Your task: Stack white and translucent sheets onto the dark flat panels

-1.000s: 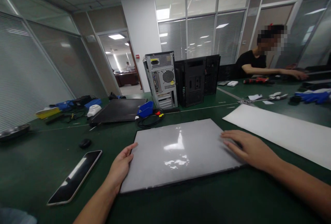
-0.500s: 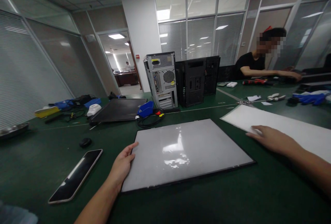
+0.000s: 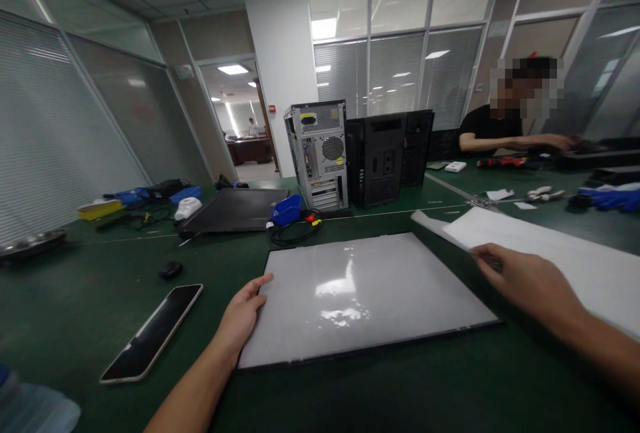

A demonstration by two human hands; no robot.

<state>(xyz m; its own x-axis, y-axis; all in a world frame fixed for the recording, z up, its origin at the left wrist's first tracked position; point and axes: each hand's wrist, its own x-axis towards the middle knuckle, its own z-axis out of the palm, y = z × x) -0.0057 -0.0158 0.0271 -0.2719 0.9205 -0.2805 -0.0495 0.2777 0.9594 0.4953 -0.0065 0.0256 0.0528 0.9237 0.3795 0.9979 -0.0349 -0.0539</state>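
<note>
A flat white panel with a thin black frame (image 3: 380, 300) lies in front of me, glossy reflections on its surface. My left hand (image 3: 246, 316) grips its left edge, with the fingers at the rim. To the right lies a large white sheet (image 3: 545, 253). My right hand (image 3: 525, 280) pinches the near left edge of a thin white sheet, whose corner (image 3: 433, 223) is lifted and curled close to the panel's far right corner. I cannot tell whether this lifted strip and the larger white area are one sheet or two.
A phone (image 3: 155, 336) and a small round black object (image 3: 171, 270) lie on the left. Behind the panel are a black cable (image 3: 295, 236), a blue piece (image 3: 287, 209), a dark flat panel (image 3: 237, 210) and computer cases (image 3: 320, 153). A person (image 3: 493, 130) works at the far right.
My right hand has taken hold of the sheet's edge and raised it, and its left corner is now folded up. My left hand keeps its place on the panel. The view has shifted slightly.
</note>
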